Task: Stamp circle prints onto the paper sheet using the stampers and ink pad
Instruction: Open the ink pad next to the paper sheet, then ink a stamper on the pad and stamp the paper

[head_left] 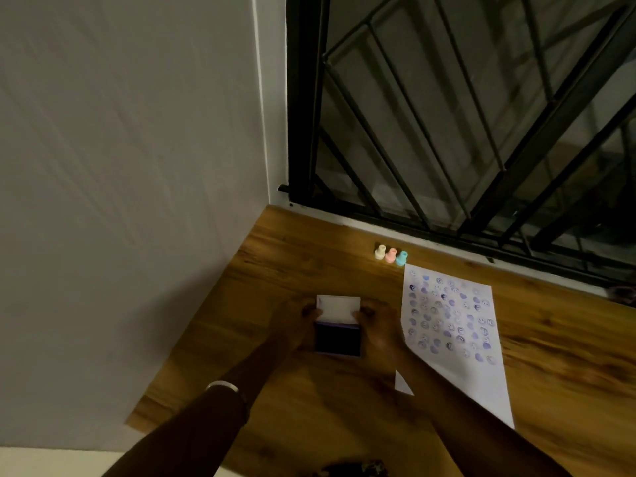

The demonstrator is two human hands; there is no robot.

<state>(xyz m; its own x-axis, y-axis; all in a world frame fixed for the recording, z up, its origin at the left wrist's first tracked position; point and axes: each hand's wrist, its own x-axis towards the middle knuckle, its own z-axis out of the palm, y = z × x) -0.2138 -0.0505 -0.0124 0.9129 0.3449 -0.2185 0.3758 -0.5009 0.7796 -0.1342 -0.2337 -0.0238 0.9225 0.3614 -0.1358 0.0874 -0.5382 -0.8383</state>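
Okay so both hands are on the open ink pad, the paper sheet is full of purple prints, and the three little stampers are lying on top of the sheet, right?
Not quite: in the head view the three pastel plastic stampers stand on the wooden table, just beyond the white paper sheet, not on it.

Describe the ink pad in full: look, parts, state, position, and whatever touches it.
The ink pad is a small rectangular case lying on the wooden table, left of the paper sheet. Its pale lid stands hinged open at the far edge, exposing a dark purple-blue inked surface in a lighter purple frame. The left hand and right hand flank it, fingertips touching the lid's two sides. It looks like plastic; finer detail is blurred.
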